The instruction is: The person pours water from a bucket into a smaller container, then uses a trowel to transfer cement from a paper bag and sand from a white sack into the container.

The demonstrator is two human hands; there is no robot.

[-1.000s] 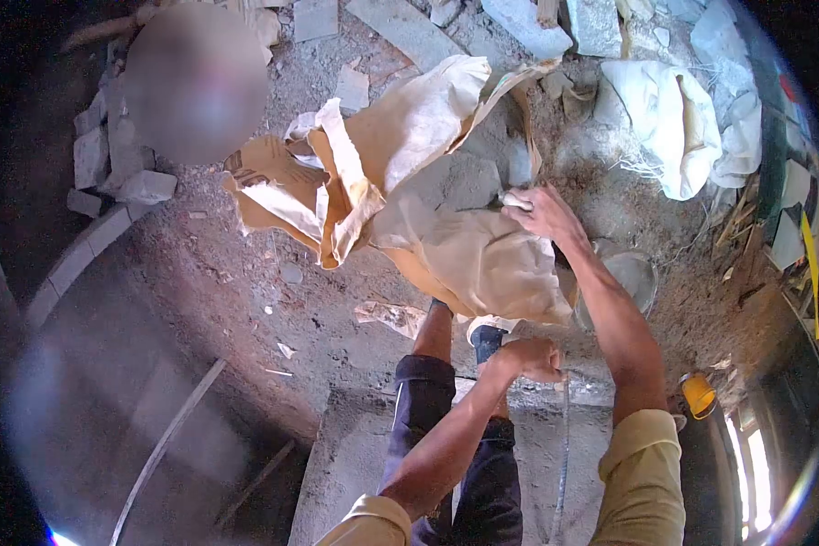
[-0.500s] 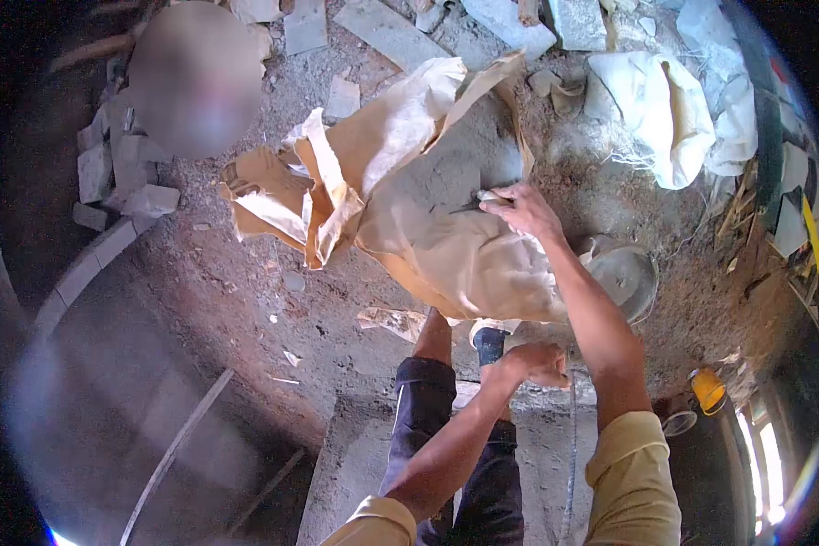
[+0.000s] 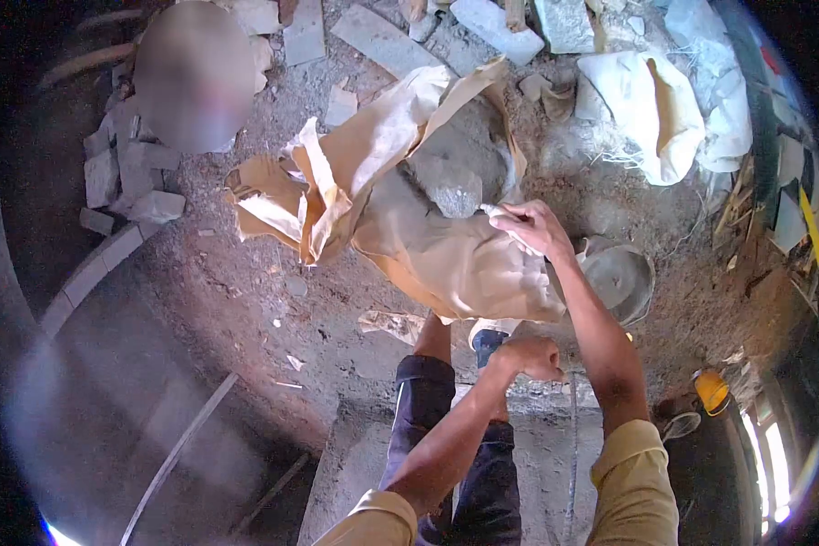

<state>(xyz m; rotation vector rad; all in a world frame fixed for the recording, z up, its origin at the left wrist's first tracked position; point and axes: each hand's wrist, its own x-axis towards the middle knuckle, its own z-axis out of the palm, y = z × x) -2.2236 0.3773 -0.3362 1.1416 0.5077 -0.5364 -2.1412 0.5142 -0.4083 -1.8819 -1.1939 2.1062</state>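
My right hand (image 3: 539, 229) is closed around the handle of a trowel, over an open torn paper sack (image 3: 482, 273). The trowel blade (image 3: 455, 196) shows pale grey against the powder. Fine grey powder (image 3: 469, 136), which looks like cement, fills the sack's mouth. My left hand (image 3: 532, 357) is a fist held above my feet, below the sack's near edge. What it holds, if anything, is hidden. A thin rod or cord (image 3: 571, 437) runs downward close beside that fist.
A round grey pan (image 3: 617, 278) sits right of the sack. White sacks (image 3: 646, 114) lie at the upper right, and stone slabs (image 3: 382, 41) along the back. Blocks (image 3: 146, 173) are piled at left, near a blurred shape. A yellow container (image 3: 712, 393) stands at lower right.
The trowel blade, buried in the powder before, now shows above it. My right hand has moved slightly right and down. The left fist has barely moved.
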